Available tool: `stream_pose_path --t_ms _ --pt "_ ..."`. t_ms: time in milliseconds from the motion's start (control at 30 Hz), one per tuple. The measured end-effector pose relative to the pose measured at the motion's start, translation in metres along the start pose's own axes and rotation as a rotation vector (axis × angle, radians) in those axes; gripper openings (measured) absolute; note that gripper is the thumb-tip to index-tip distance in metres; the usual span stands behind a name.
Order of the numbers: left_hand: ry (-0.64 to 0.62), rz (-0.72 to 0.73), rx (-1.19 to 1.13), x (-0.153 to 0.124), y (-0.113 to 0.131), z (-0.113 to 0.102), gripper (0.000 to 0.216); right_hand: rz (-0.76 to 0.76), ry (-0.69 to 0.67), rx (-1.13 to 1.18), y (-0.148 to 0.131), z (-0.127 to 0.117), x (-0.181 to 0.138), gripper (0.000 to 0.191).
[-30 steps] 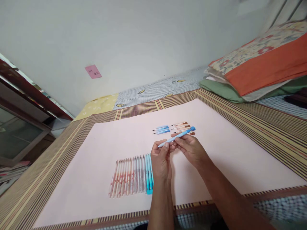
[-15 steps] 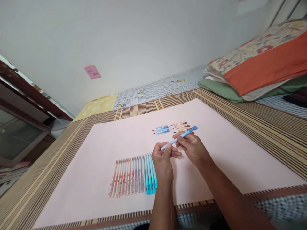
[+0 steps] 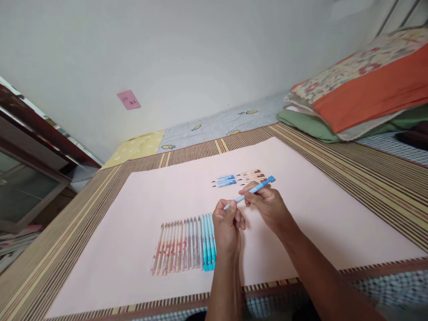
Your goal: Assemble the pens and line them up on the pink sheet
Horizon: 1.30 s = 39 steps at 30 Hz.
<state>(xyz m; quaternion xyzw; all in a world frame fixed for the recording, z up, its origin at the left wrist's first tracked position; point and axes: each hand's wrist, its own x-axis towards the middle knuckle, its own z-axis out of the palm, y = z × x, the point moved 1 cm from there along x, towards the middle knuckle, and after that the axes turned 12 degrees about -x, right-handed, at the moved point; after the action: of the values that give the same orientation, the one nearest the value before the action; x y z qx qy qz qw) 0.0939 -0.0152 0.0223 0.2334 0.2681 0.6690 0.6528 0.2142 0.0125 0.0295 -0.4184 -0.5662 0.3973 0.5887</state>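
Observation:
Between my hands, above the pale pink sheet, a light blue pen with a darker blue end is held at a slant. My right hand pinches its middle. The fingers of my left hand are closed around the lower tip. Left of my left hand lies a row of pens: pinkish patterned pens, grey ones and turquoise ones, some partly hidden by the hand. Beyond my hands rest two blue-and-white pens and several brown-and-white pens, the nearest partly covered by my right hand.
The sheet lies on a striped mat. Folded bedding in orange, floral and green is piled at the right back. A pink note sticks to the wall. A glass-fronted cabinet stands at the left.
The fingers of my left hand have curled in more tightly at the pen's tip. My right hand keeps its pinch, and the pen has hardly shifted.

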Motion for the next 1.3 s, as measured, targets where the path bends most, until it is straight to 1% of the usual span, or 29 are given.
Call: stream_pose_path --t_ms 100,233,300,333,400,467,500,567,633,733,833,900,967,1033,1067,1167,1200,1233,1300 --pt "-0.033 0.020 0.086 0.001 0.003 -0.002 0.031 0.071 0.008 0.040 0.004 0.000 -0.001 0.021" --pt "-0.044 0.149 0.293 0.000 0.003 0.001 0.021 0.296 0.036 0.289 0.016 0.005 -0.001 0.034" --pt "-0.026 0.192 0.360 0.000 0.000 0.002 0.018 0.343 0.051 0.326 0.019 0.007 0.000 0.037" --pt "-0.023 0.198 0.401 0.000 -0.001 0.002 0.017 0.340 0.065 0.297 0.020 0.008 0.000 0.036" --pt "-0.034 0.181 0.511 0.001 -0.001 0.000 0.016 0.313 0.096 0.161 0.019 0.010 -0.001 0.033" --pt "-0.038 0.158 0.643 0.003 0.001 -0.007 0.017 0.278 0.123 -0.001 0.018 0.016 -0.003 0.033" --pt "-0.021 0.162 0.715 0.004 0.004 -0.011 0.018 0.263 0.127 -0.065 0.018 0.020 -0.005 0.034" --pt "0.020 0.172 0.844 0.006 0.010 -0.021 0.015 0.244 0.114 -0.127 0.019 0.031 -0.009 0.032" --pt "0.032 0.163 0.912 0.006 0.017 -0.029 0.022 0.243 0.092 -0.143 0.021 0.041 -0.012 0.030" --pt "-0.018 0.060 0.875 0.005 0.028 -0.034 0.029 0.273 0.048 -0.101 0.024 0.051 -0.015 0.029" --pt "-0.138 -0.093 0.740 0.002 0.037 -0.034 0.032 0.303 -0.008 -0.002 0.021 0.052 -0.015 0.029" --pt "-0.216 -0.182 0.660 0.000 0.042 -0.034 0.034 0.317 -0.079 0.083 0.019 0.050 -0.015 0.030" --pt "-0.263 -0.245 0.602 0.000 0.045 -0.035 0.037 0.325 -0.167 0.160 0.018 0.047 -0.015 0.033" --pt "-0.274 -0.247 0.571 0.000 0.045 -0.035 0.037 0.329 -0.221 0.219 0.020 0.044 -0.014 0.036" --pt "-0.267 -0.224 0.562 0.001 0.044 -0.035 0.036 0.330 -0.223 0.259 0.021 0.042 -0.012 0.037" --pt "-0.224 -0.138 0.550 0.004 0.037 -0.033 0.032 0.350 -0.182 0.400 0.024 0.035 -0.007 0.042" --pt "-0.210 -0.121 0.551 0.006 0.035 -0.032 0.031 0.356 -0.169 0.415 0.025 0.033 -0.006 0.043" --pt "-0.197 -0.109 0.551 0.007 0.032 -0.031 0.031 0.358 -0.159 0.397 0.025 0.031 -0.005 0.042" --pt "-0.178 -0.098 0.549 0.008 0.027 -0.028 0.031 0.340 -0.139 0.283 0.025 0.028 -0.004 0.040"
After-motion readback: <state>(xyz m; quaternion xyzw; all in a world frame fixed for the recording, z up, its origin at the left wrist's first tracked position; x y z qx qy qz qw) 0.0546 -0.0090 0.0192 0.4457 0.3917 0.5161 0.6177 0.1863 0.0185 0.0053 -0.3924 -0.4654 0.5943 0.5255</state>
